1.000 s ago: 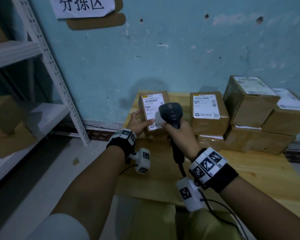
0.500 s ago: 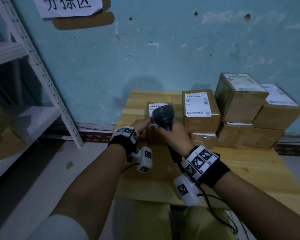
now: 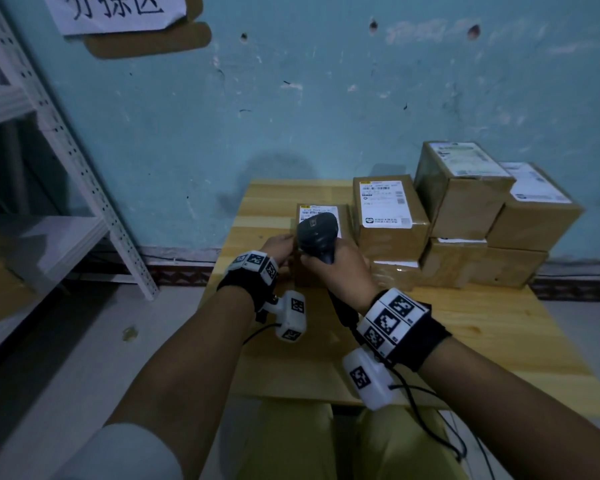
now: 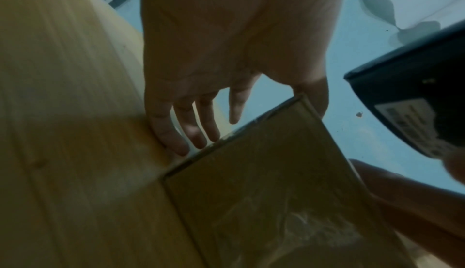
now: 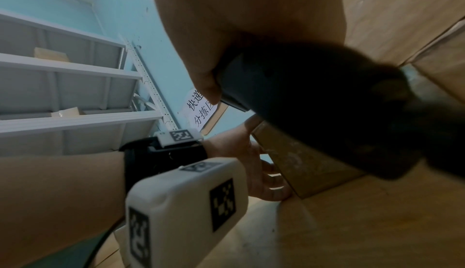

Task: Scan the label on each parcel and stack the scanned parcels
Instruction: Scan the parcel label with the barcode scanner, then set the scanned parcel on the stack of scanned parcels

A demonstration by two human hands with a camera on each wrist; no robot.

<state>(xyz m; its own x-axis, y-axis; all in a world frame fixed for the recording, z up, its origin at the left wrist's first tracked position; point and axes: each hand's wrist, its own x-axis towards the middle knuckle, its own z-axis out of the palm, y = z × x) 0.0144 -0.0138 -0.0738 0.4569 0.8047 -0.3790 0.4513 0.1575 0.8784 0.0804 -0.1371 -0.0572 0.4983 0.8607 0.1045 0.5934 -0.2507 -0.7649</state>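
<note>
**Parcel steadied on the table while a scanner was held over its label**

On a pale wooden table (image 3: pixel 465 341) against a worn blue wall, a small cardboard parcel (image 3: pixel 321 268) stood with its white label (image 3: pixel 317 213) facing up. The person's left hand (image 3: pixel 279 245) rested at the parcel's left side; the left wrist view showed its fingers (image 4: pixel 186 125) straight and slightly spread, tips at the box edge, thumb behind the top corner. The right hand (image 3: pixel 340 268) had its fingers curled around the handle of a dark handheld scanner (image 3: pixel 317 232), whose head sat just above the label and hid part of it. A black cable (image 3: pixel 426 420) hung down near the right wrist.

Just right of the parcel stood a stack of other parcels (image 3: pixel 465 216): a labelled box on top of a lower one, then further boxes piled against the wall, several with white labels on top. At the left stood a white metal shelving unit (image 3: pixel 66 161). A paper sign (image 3: pixel 118 10) with handwritten characters was fixed high on the wall.
</note>
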